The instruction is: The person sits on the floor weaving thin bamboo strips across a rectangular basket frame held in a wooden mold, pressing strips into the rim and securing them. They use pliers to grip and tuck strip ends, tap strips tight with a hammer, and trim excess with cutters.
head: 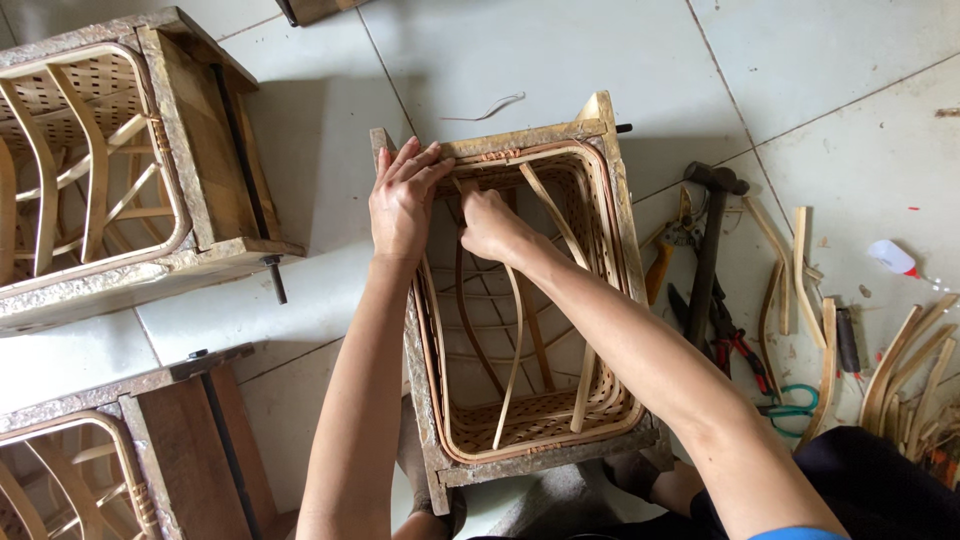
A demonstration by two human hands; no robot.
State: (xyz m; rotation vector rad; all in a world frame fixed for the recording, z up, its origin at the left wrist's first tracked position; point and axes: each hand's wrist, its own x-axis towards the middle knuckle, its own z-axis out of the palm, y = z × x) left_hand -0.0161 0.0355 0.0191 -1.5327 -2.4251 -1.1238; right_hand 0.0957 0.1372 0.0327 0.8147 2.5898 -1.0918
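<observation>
Three wooden moulds on the tiled floor [560, 60], and the middle one, the wooden frame [520, 140] with its woven basket [530, 420], sits between the knees. Left hand [402, 205] lies flat, fingers spread, steadying the far-left corner. Right hand [490, 225] pinches a bamboo strip [513, 340] inside; best kept bending gently, seated snug under the rim.

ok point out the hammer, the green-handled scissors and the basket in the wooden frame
hammer [708, 250], head view, middle of its dark handle
green-handled scissors [797, 402], head view, a handle loop
basket [545, 418], head view, woven bottom wall
</observation>
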